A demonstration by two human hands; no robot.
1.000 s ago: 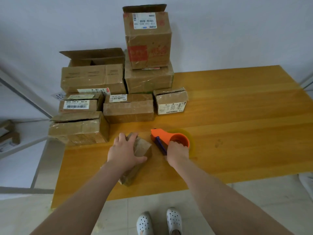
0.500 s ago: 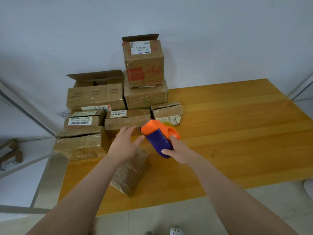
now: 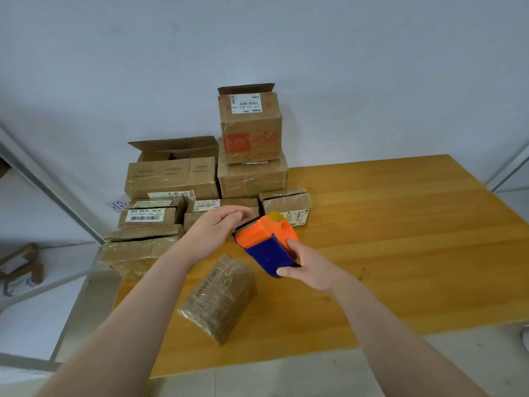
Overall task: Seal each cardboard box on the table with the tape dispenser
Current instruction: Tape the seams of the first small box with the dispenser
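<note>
The white label (image 3: 245, 103) on the topmost box (image 3: 251, 136) reads roughly "159 A03 160".

Looks like a small parcel-packing room or stockroom corner. Told by the worn cardboard boxes (image 3: 171, 179) heaped at the far left corner of the plain wooden worktop (image 3: 400, 224), mostly wrapped in clear tape and stuck with barcoded shipping labels (image 3: 144, 217). Backed by a bare pale wall (image 3: 286, 53), floored in light tiles (image 3: 286, 376). Flanked on the left by a grey metal frame (image 3: 57, 200), with more labelled parcels (image 3: 20, 270) lying low behind it, beyond the worktop's left edge.
</note>
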